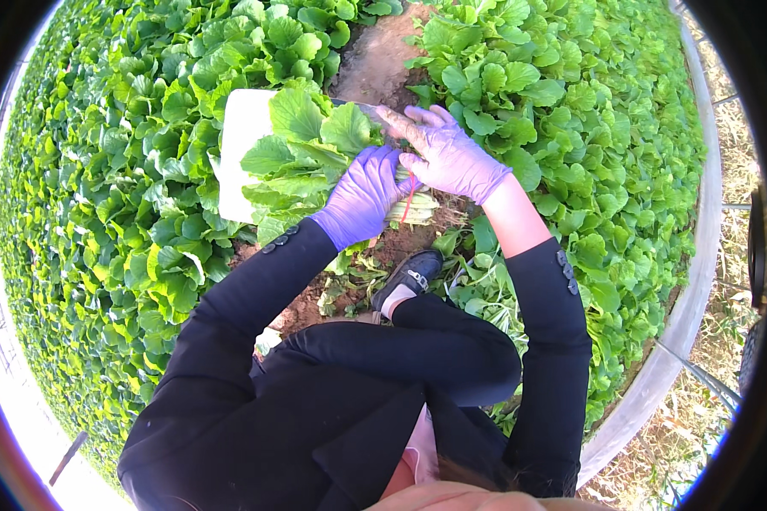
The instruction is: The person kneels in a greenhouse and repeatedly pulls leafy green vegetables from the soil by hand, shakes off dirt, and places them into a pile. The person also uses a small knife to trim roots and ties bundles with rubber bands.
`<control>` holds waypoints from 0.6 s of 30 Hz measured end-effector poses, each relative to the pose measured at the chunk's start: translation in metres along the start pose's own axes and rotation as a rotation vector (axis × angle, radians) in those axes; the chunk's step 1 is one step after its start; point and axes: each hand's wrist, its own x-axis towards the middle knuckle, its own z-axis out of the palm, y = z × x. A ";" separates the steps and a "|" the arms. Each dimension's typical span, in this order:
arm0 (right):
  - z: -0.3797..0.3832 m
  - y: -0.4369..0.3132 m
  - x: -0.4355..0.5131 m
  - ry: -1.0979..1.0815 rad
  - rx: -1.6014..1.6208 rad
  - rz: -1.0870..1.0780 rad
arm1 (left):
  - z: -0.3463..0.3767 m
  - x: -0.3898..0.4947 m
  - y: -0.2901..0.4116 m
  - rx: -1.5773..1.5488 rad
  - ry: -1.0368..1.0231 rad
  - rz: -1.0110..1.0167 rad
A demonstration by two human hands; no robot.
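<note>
My left hand (365,195), in a purple glove, grips a bunch of leafy greens (297,160) around its stems. The broad leaves point left and the pale cut stems (422,207) point right. A thin red tie (409,199) runs over the stems beside my left thumb. My right hand (450,153), gloved alike, is at the far side of the stems, its thumb close to the tie and its fingers spread. Whether it pinches the tie is hidden. Behind the leaves is a white container or board (246,137), its surface washed out by glare.
Dense leafy plants (166,160) grow on the left, and more plants (588,128) on the right. A bare soil path (383,51) runs between them. Loose greens (486,287) lie near my shoe (415,274). A pale border (697,255) edges the right bed.
</note>
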 end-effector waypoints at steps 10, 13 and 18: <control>0.043 -0.063 -0.059 0.628 0.953 0.376 | -0.019 0.001 -0.001 -0.083 -0.110 -0.025; 0.085 -0.043 -0.073 0.704 0.682 0.370 | -0.020 0.000 -0.007 -0.252 0.003 0.008; 0.087 -0.045 -0.072 0.637 0.508 0.500 | -0.021 -0.004 -0.010 -0.393 0.166 0.018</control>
